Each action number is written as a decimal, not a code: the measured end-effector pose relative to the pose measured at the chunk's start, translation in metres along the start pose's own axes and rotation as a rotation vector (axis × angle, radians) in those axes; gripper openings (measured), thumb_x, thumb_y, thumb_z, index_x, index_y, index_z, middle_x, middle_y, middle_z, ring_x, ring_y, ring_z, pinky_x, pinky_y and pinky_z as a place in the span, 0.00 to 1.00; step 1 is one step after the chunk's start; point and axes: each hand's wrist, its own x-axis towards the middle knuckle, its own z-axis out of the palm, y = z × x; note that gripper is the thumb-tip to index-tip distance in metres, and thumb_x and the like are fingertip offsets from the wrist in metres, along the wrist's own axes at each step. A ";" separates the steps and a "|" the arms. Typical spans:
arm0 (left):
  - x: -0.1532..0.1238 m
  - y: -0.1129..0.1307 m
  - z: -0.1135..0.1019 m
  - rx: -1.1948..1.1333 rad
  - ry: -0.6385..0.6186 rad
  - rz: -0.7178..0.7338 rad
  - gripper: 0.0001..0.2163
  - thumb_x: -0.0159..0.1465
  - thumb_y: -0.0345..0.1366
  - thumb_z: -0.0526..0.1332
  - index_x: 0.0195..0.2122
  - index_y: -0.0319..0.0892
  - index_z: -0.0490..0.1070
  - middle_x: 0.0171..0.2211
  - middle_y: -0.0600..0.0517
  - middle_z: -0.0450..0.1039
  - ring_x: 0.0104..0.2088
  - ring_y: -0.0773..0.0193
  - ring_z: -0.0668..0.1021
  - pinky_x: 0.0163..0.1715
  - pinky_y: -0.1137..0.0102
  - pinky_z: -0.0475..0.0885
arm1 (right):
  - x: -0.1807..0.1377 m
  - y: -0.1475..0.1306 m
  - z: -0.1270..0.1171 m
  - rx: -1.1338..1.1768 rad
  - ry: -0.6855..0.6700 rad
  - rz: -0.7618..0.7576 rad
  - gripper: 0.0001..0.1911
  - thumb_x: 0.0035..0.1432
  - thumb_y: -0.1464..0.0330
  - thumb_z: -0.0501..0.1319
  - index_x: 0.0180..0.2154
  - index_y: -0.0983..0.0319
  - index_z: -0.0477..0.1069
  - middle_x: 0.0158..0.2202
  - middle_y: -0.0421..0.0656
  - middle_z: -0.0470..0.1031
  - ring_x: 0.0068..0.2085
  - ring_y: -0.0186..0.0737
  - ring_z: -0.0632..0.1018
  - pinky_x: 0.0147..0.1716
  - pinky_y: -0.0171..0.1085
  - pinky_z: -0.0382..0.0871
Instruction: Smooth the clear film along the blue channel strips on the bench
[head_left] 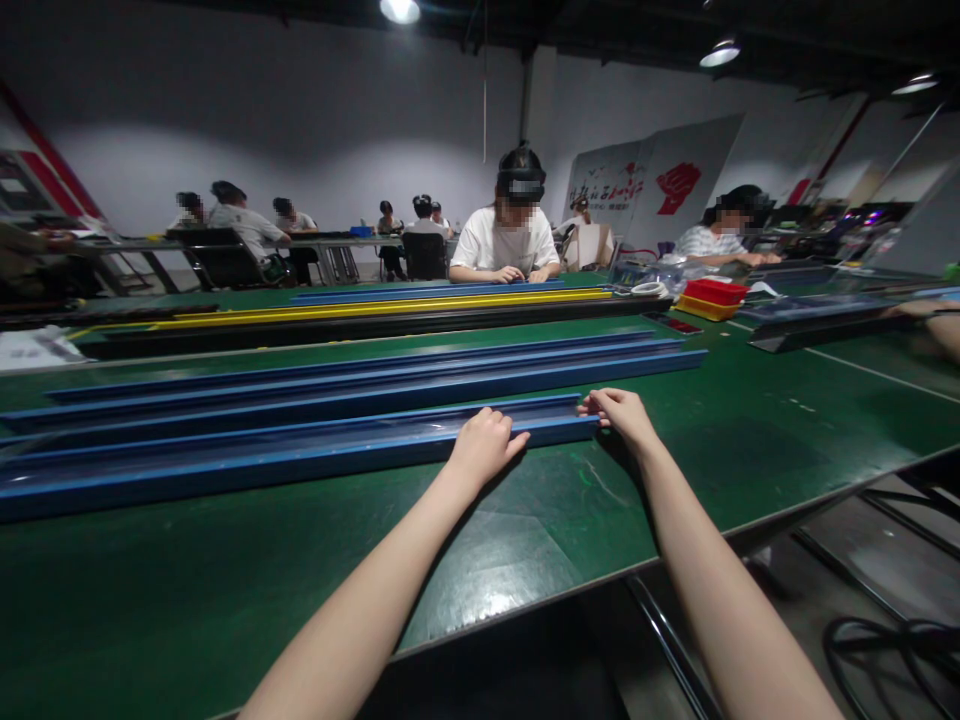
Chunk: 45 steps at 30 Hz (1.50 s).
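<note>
A long blue channel (247, 465) with raised side walls lies lengthwise on the green table in front of me. My left hand (484, 442) is closed over its near wall, a little way in from the right end, thumb outside. At that right end is my right hand (621, 412), its fingers curled and pressed together against the channel's tip. Whatever the right fingers pinch is too small or hidden to make out. Just behind lie more blue channels (420, 384), side by side and parallel to the first.
Farther back on the green table (750, 420) run a yellow strip (390, 308) and black profiles (360, 328). Red and yellow bins (709, 298), a phone (675, 323) and dark channels (817, 322) are to the right. A co-worker (506, 240) sits opposite; another person's arm (934, 318) reaches in at right.
</note>
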 end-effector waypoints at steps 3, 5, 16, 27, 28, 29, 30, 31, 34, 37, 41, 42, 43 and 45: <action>0.000 0.000 0.001 0.011 0.011 0.008 0.16 0.63 0.44 0.50 0.31 0.37 0.71 0.33 0.45 0.73 0.38 0.58 0.72 0.38 0.68 0.67 | 0.001 0.001 0.000 0.000 0.004 0.001 0.08 0.49 0.67 0.56 0.24 0.64 0.70 0.25 0.47 0.77 0.26 0.34 0.76 0.18 0.26 0.65; 0.000 -0.001 0.002 0.022 0.026 0.016 0.17 0.63 0.44 0.50 0.32 0.36 0.71 0.32 0.44 0.73 0.39 0.58 0.72 0.40 0.67 0.66 | 0.001 0.001 0.000 0.001 0.013 -0.001 0.08 0.49 0.67 0.56 0.24 0.64 0.70 0.26 0.48 0.77 0.27 0.35 0.76 0.19 0.27 0.65; 0.000 0.000 0.000 0.075 0.046 0.038 0.18 0.63 0.44 0.49 0.32 0.36 0.71 0.30 0.44 0.73 0.35 0.57 0.74 0.35 0.66 0.66 | 0.003 0.003 0.000 -0.019 0.004 -0.022 0.08 0.47 0.66 0.56 0.24 0.64 0.70 0.26 0.47 0.77 0.28 0.36 0.77 0.19 0.27 0.65; 0.001 -0.002 0.000 0.090 0.001 0.022 0.20 0.64 0.47 0.47 0.34 0.37 0.71 0.32 0.45 0.72 0.33 0.58 0.76 0.27 0.69 0.64 | 0.003 0.003 -0.001 -0.034 -0.012 -0.019 0.08 0.46 0.66 0.56 0.24 0.64 0.70 0.27 0.47 0.77 0.27 0.34 0.76 0.21 0.28 0.66; 0.001 -0.002 0.000 0.089 -0.004 0.024 0.20 0.64 0.47 0.46 0.34 0.37 0.71 0.33 0.45 0.72 0.32 0.58 0.76 0.26 0.70 0.64 | 0.003 0.003 -0.001 -0.031 -0.013 -0.019 0.08 0.46 0.66 0.56 0.24 0.64 0.70 0.27 0.47 0.77 0.27 0.34 0.76 0.21 0.28 0.66; 0.000 -0.003 0.000 0.087 -0.009 0.027 0.20 0.64 0.47 0.46 0.35 0.37 0.71 0.33 0.45 0.72 0.32 0.58 0.76 0.26 0.70 0.64 | 0.003 0.002 -0.001 -0.029 -0.015 -0.018 0.08 0.47 0.66 0.56 0.24 0.64 0.70 0.27 0.47 0.77 0.27 0.34 0.76 0.21 0.28 0.66; 0.000 -0.003 0.000 0.085 -0.014 0.030 0.20 0.64 0.47 0.46 0.35 0.37 0.70 0.33 0.45 0.72 0.31 0.58 0.76 0.26 0.70 0.64 | 0.002 0.002 -0.001 -0.027 -0.016 -0.017 0.08 0.47 0.66 0.56 0.24 0.64 0.70 0.27 0.47 0.77 0.27 0.34 0.76 0.21 0.27 0.66; 0.000 -0.003 0.000 0.081 -0.018 0.032 0.20 0.64 0.46 0.46 0.35 0.37 0.70 0.34 0.45 0.71 0.32 0.58 0.76 0.26 0.70 0.64 | 0.002 0.002 -0.001 -0.026 -0.017 -0.017 0.08 0.47 0.66 0.56 0.24 0.64 0.70 0.27 0.47 0.77 0.26 0.33 0.76 0.21 0.27 0.66; 0.001 -0.003 0.000 0.072 -0.024 0.031 0.20 0.64 0.46 0.46 0.36 0.37 0.70 0.34 0.45 0.71 0.32 0.59 0.76 0.26 0.70 0.65 | 0.002 0.001 -0.001 -0.028 -0.019 -0.017 0.08 0.47 0.65 0.56 0.24 0.64 0.69 0.27 0.47 0.77 0.26 0.33 0.75 0.20 0.27 0.65; 0.000 -0.003 0.000 0.073 -0.017 0.031 0.19 0.64 0.46 0.46 0.36 0.37 0.70 0.34 0.45 0.71 0.32 0.60 0.76 0.27 0.71 0.65 | 0.002 0.001 -0.001 -0.036 -0.019 -0.017 0.09 0.46 0.65 0.56 0.25 0.64 0.70 0.27 0.47 0.77 0.27 0.33 0.75 0.20 0.27 0.65; -0.002 -0.003 0.000 0.070 -0.004 0.027 0.17 0.64 0.46 0.46 0.36 0.39 0.68 0.33 0.47 0.71 0.32 0.60 0.76 0.27 0.70 0.65 | 0.002 0.002 -0.001 -0.042 -0.015 -0.018 0.09 0.46 0.65 0.56 0.25 0.63 0.70 0.28 0.47 0.77 0.27 0.34 0.76 0.21 0.27 0.66; -0.002 -0.003 0.000 0.066 0.001 0.021 0.17 0.64 0.46 0.46 0.37 0.39 0.68 0.32 0.47 0.71 0.32 0.60 0.76 0.27 0.71 0.65 | 0.002 0.002 -0.001 -0.043 -0.015 -0.020 0.09 0.46 0.65 0.56 0.25 0.63 0.70 0.28 0.47 0.78 0.27 0.34 0.76 0.21 0.27 0.66; -0.002 -0.003 0.000 0.062 0.007 0.015 0.16 0.64 0.46 0.47 0.37 0.40 0.67 0.32 0.47 0.71 0.31 0.60 0.76 0.27 0.71 0.64 | 0.002 0.002 -0.001 -0.044 -0.015 -0.022 0.09 0.46 0.65 0.55 0.25 0.63 0.70 0.28 0.46 0.78 0.27 0.34 0.76 0.21 0.27 0.66; -0.003 -0.003 0.000 0.060 0.017 0.003 0.16 0.64 0.46 0.48 0.38 0.40 0.66 0.32 0.48 0.71 0.31 0.60 0.76 0.26 0.71 0.64 | 0.002 0.002 -0.001 -0.049 -0.013 -0.025 0.09 0.46 0.64 0.56 0.25 0.63 0.70 0.28 0.46 0.78 0.27 0.34 0.76 0.20 0.27 0.66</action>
